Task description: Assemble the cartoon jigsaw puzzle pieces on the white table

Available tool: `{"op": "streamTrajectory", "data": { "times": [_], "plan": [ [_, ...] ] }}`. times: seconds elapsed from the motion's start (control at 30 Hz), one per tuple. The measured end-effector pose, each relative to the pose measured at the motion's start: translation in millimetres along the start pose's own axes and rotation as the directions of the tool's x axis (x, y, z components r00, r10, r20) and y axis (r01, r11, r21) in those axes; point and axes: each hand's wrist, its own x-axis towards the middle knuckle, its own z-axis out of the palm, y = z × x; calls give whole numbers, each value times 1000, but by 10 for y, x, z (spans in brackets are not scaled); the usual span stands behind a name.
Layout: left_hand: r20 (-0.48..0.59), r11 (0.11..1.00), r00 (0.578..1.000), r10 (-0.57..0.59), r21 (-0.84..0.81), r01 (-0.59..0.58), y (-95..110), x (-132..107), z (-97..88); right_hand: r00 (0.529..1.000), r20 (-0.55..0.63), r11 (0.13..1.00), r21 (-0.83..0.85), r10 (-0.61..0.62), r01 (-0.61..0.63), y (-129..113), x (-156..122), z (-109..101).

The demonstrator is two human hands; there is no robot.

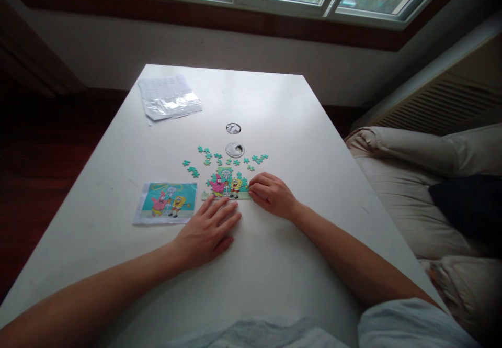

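Note:
A partly joined jigsaw puzzle [226, 184] with a pink, a pale and a yellow cartoon figure lies flat on the white table. My left hand [212, 228] rests palm down with its fingers spread, the fingertips at the puzzle's lower edge. At the puzzle's right edge is my right hand [271, 193], its fingers curled together; a puzzle piece seems pinched there, mostly hidden by the fingers. Several loose green puzzle pieces [207, 155] are scattered in an arc beyond the puzzle. Left of it lies a picture sheet [168, 201] showing the same figures.
Papers in a clear plastic bag [170, 98] lie at the table's far left. Two round fittings, a silver one [235, 150] and one beyond it [233, 128], are set in the white table [274, 107]. A beige sofa [400, 180] stands to the right, and windows are ahead.

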Motion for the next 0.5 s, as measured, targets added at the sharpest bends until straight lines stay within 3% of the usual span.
{"op": "streamTrajectory", "data": {
  "times": [0.5],
  "plan": [
    [2, 1000, 1000, -9, 8, 9, -1, -5, 9, 1000, -5, 1000, 16, 6, -5, 32, -16, 25]
  ]
}}
